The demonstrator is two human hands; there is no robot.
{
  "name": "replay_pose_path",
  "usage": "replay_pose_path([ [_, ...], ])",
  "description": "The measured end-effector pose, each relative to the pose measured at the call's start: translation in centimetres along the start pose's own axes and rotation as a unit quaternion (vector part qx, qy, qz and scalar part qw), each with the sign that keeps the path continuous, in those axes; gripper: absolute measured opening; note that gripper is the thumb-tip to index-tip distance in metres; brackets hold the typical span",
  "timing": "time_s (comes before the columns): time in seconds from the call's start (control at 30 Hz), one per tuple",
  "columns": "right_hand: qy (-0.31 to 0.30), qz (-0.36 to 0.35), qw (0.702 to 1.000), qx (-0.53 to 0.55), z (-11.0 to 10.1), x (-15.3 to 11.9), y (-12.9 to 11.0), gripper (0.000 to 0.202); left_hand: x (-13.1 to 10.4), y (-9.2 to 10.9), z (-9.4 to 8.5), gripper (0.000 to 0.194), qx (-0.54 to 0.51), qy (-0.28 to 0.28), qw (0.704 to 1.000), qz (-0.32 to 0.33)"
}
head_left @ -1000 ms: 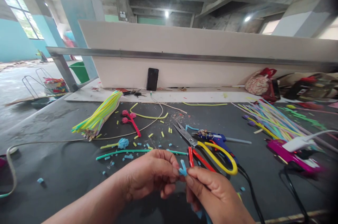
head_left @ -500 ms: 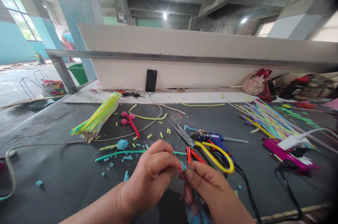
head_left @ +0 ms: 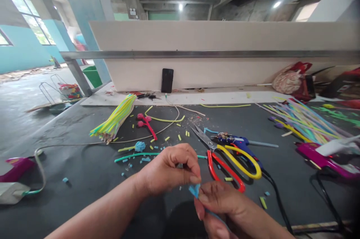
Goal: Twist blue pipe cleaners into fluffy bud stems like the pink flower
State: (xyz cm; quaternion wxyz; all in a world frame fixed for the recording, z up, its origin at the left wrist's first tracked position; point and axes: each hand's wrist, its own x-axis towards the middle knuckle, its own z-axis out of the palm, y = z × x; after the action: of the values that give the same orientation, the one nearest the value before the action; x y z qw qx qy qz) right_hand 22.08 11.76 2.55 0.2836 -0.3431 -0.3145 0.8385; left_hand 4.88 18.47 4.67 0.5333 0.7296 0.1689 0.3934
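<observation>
My left hand pinches with thumb and forefinger at the upper end of a blue pipe cleaner, which looks folded there. My right hand is closed around the same blue pipe cleaner just below; its lower length runs down behind the fingers and is partly hidden. Right beyond the hands lie scissors with one yellow and one red handle, blades apart. A green pipe cleaner passes behind my left hand. Next to it rests a yellow stem with a blue fuzzy ball.
A blue glue gun with a glue stick lies behind the scissors. Bundled pipe cleaners stand left, loose ones right. Around are a red branch, cut bits, a magenta power strip, cables and a phone.
The view has swung slightly left and down. My hands have shifted a little, and the folded blue end now shows between them. The scissors' red handle is more exposed.
</observation>
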Motion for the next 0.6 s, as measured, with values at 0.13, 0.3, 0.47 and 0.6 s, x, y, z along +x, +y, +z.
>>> replay_pose_path([
  [0.13,0.030,-0.077,0.996,0.027,0.7,-0.1,-0.3,0.028,-0.4,1.0,-0.6,0.013,0.059,-0.004,0.998,0.002],
  [0.3,0.099,-0.208,0.972,0.050,1.1,-0.3,0.1,0.030,-0.4,0.6,-0.4,0.014,0.060,0.019,0.998,0.002],
  [0.47,0.130,-0.211,0.968,-0.043,0.5,0.0,0.3,0.032,0.1,-1.1,0.4,0.014,-0.002,0.078,0.988,-0.133],
  [0.6,0.195,-0.201,0.956,-0.092,0.2,-0.1,-0.1,0.034,-0.1,-1.1,0.6,0.010,0.004,0.155,0.981,-0.116],
])
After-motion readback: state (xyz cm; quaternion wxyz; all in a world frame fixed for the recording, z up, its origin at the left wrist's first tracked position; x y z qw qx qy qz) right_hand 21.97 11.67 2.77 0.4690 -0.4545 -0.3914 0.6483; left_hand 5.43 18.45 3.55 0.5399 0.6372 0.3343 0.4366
